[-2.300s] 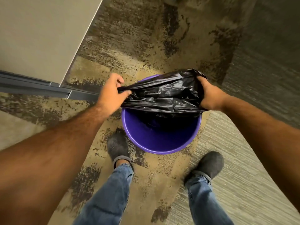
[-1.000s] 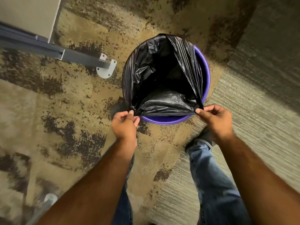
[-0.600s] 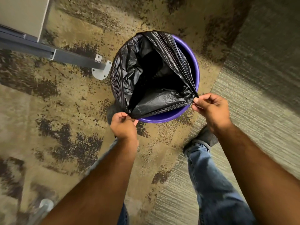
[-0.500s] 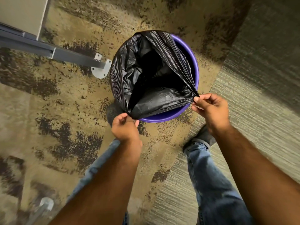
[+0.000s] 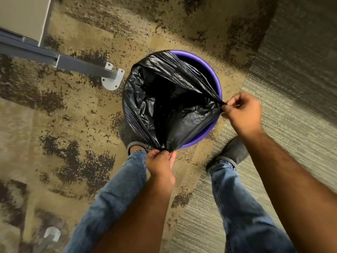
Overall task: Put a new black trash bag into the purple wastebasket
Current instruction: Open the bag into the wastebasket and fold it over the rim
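The purple wastebasket [image 5: 213, 73] stands on the carpet just ahead of my feet. A black trash bag [image 5: 164, 103] hangs inside it, its mouth stretched open and draped over the left part of the rim. The right and near parts of the purple rim still show. My left hand [image 5: 161, 164] pinches the bag's edge at the near side of the basket. My right hand [image 5: 242, 112] pinches the bag's edge at the right side, pulling it taut across the rim.
A grey metal furniture leg [image 5: 73, 63] with a pale round foot plate [image 5: 113, 79] ends close to the basket's left side. A beige panel [image 5: 20, 15] fills the top left corner. My shoes [image 5: 235, 150] and jeans [image 5: 116, 196] stand on patterned carpet.
Earlier both hands held the bag bunched over the basket's far side. Since then the bag's mouth has opened out, and my hands have drawn its edge toward the near and right rim.
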